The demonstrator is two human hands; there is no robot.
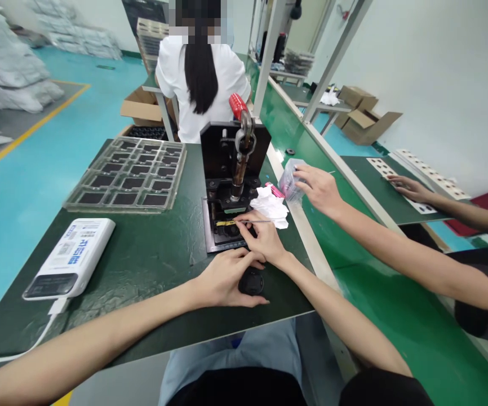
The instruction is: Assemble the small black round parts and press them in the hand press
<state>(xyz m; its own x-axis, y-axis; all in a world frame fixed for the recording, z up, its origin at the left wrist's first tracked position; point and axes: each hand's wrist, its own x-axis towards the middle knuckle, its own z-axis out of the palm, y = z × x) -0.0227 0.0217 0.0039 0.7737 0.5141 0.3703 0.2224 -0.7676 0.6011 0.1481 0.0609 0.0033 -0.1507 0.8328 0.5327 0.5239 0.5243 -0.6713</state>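
My left hand [227, 276] curves around a small round black part [252, 283] near the table's front edge, with the part between thumb and fingers. Pinched in my right hand [266, 241] is a slim pair of tweezers [273, 220], pointing left over the base of a black toggle press [235, 169]. A short yellow piece [226, 223] shows at the tool's left end; whether it belongs to the tweezers I cannot tell. Another dark round part [230, 230] lies in the press base, partly hidden by my fingers. The press's red handle [238, 106] stands raised.
A clear compartment tray [121, 176] and a white power bank [72, 256] with a cable are on the left. Crumpled white tissue [270, 207] lies right of the press. A co-worker's hand [318, 189] touches a plastic bag [291, 181]. Another person [204, 84] sits ahead.
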